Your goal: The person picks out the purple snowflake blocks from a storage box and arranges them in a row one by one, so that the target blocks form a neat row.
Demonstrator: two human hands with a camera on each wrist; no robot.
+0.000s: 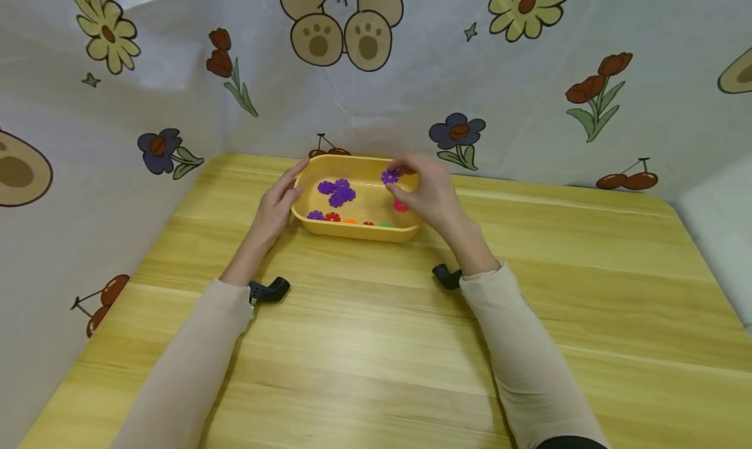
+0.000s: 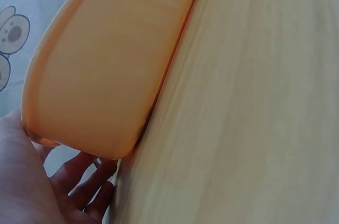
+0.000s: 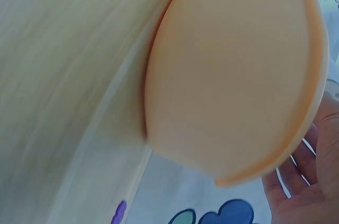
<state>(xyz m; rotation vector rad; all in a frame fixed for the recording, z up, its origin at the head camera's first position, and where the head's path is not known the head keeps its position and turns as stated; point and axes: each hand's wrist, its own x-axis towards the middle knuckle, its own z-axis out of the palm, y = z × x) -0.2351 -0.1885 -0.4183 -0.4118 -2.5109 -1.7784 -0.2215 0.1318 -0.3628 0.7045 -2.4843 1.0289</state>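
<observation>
A yellow plastic bin (image 1: 358, 234) stands near the back of the table with small notched flower-shaped discs inside. My left hand (image 1: 276, 201) grips its left end, thumb over the rim and fingers along the outside wall; the left wrist view shows those fingers (image 2: 79, 179) beneath the rim. Over the bin's right end, my right hand (image 1: 429, 188) pinches a purple disc (image 1: 390, 176) between thumb and index finger. Several purple discs (image 1: 337, 192) lie clustered on the bin floor. The bin's wall (image 3: 228, 75) hides the pinched disc in the right wrist view.
Along the bin's near side lie a purple disc (image 1: 315, 215), a red disc (image 1: 332, 217), and orange and green ones partly hidden by the wall. A pink disc (image 1: 401, 205) is at the right. A purple piece (image 3: 119, 212) shows outside the bin. Patterned cloth (image 1: 376, 96) hangs behind the table.
</observation>
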